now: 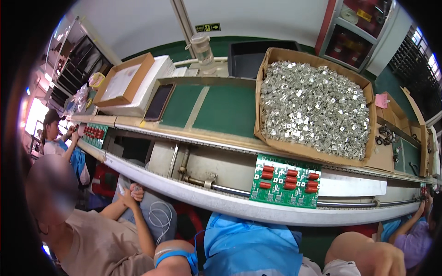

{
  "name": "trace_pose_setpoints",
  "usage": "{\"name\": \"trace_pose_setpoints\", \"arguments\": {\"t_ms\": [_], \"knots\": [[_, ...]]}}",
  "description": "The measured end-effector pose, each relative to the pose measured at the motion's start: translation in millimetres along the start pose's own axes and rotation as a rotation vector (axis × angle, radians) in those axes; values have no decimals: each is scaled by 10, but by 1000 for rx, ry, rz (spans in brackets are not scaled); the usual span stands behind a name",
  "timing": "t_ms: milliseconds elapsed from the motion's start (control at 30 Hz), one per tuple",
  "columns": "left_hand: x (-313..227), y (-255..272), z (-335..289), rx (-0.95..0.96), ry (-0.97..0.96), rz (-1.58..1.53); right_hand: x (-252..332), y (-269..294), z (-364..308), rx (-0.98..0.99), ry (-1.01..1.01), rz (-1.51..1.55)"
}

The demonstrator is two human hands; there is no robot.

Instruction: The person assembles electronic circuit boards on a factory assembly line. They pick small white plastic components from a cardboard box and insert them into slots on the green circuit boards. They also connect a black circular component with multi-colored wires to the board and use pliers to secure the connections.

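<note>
Low in the picture, my left hand is bent near my lap, a blue wrist strap with a thin cord around the wrist. Its fingers are hidden. At the lower right, my right hand hangs beside my lap, blurred, with its fingertips cut off by the edge. Neither hand touches the conveyor. In front of me a green circuit board panel carries several red components in three groups and rests across the conveyor rails. Beyond it stands a cardboard box heaped with small silvery metal parts.
A dark phone lies on the green-topped shelf. Behind are a shallow carton, a clear jug and a black bin. At left, a co-worker's hands hold something white. Another board sits farther left.
</note>
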State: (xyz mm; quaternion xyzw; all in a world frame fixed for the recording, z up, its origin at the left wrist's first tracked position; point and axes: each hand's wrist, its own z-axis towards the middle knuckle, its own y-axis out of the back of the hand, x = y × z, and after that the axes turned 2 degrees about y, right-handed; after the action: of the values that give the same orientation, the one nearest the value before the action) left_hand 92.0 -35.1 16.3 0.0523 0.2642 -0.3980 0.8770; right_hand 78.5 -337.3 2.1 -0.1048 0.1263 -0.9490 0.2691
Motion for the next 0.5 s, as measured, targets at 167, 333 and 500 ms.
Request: {"name": "trace_pose_setpoints", "arguments": {"t_ms": [167,333,500], "knots": [[824,68,132,118,-820,-38,-37,403,92,433,-291,207],[930,197,258,655,58,-522,-222,758,-115,506,-619,184],[1395,400,213,462,573,0,-669,1286,-309,572,-982,-1099]]}}
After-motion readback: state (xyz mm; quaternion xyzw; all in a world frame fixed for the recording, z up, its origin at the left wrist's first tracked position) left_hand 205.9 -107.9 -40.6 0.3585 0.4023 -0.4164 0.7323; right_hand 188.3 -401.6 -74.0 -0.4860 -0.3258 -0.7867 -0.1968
